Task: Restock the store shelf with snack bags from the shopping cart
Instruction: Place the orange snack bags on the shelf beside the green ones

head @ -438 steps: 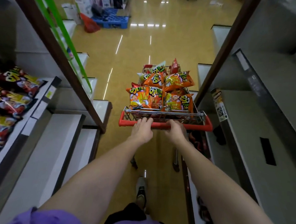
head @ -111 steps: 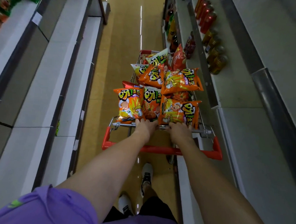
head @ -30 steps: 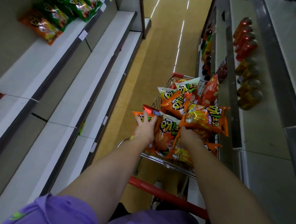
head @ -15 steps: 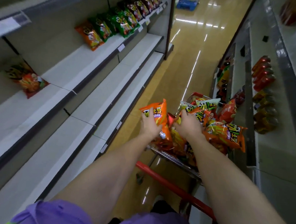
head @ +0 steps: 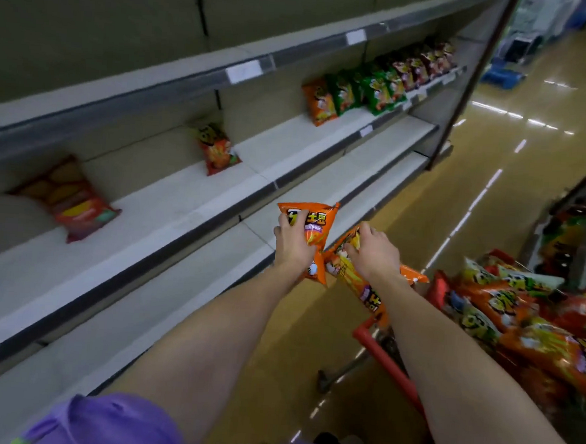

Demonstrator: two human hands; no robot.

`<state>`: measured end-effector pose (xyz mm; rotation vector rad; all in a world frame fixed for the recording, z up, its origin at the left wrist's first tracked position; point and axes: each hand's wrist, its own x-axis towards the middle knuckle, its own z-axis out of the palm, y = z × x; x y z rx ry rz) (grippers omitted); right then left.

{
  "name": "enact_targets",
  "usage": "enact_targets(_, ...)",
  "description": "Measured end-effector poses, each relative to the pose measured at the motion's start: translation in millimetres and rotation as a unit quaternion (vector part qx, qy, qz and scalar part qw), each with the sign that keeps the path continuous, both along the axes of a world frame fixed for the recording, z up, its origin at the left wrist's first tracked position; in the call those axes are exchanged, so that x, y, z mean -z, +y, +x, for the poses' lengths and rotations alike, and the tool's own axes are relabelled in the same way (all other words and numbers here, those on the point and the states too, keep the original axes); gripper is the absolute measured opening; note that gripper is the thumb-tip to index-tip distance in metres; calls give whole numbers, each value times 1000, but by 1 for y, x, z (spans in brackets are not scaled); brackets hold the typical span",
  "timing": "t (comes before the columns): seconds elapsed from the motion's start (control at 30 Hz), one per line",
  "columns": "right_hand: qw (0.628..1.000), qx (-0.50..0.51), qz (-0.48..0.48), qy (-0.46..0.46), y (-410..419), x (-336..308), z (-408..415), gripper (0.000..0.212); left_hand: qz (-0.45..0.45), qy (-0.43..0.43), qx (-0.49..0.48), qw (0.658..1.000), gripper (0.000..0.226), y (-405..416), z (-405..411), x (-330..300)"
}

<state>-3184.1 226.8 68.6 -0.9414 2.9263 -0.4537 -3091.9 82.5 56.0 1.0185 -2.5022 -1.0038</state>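
My left hand (head: pixel 294 245) grips an orange snack bag (head: pixel 314 223), held upright in the air beside the lower shelf (head: pixel 163 303). My right hand (head: pixel 373 252) grips a second orange snack bag (head: pixel 360 282) that hangs tilted below it. Both bags are out of the shopping cart (head: pixel 389 361), whose red handle shows at the lower right. Several orange and green snack bags (head: pixel 519 314) are piled in the cart. The middle shelf (head: pixel 155 210) to my left carries an orange-red bag (head: pixel 217 148) and a dark red bag (head: pixel 70 198).
A row of orange, green and dark red bags (head: pixel 375 86) stands farther along the middle shelf. The aisle floor (head: pixel 475 185) runs ahead. The edge of the opposite shelving (head: pixel 576 222) shows at the right, with blurred goods on it.
Both hands have lifted a bag each out of the cart and moved left toward the shelving. My view has turned left, so the cart now sits at the lower right.
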Motion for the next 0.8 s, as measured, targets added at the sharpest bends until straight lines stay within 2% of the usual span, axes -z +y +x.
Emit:
enact_targets(0.27, 997, -69, -10, -10, -98, 10, 64, 36, -27, -33, -103, 994, 80, -88, 88, 1)
enact_targets(0.43, 992, -125, -14, -15, -141, 13, 87, 43, -32, -20, -160, 986, 80, -125, 125, -1)
enact_targets(0.7, 982, -189, -9, -24, -207, 17, 85, 57, -26, -21, -209, 977, 83, -169, 143, 5)
enact_targets(0.8, 977, -211, -14, -26, -234, 25, 69, 56, -26, -30, -228, 973, 83, -192, 132, 6)
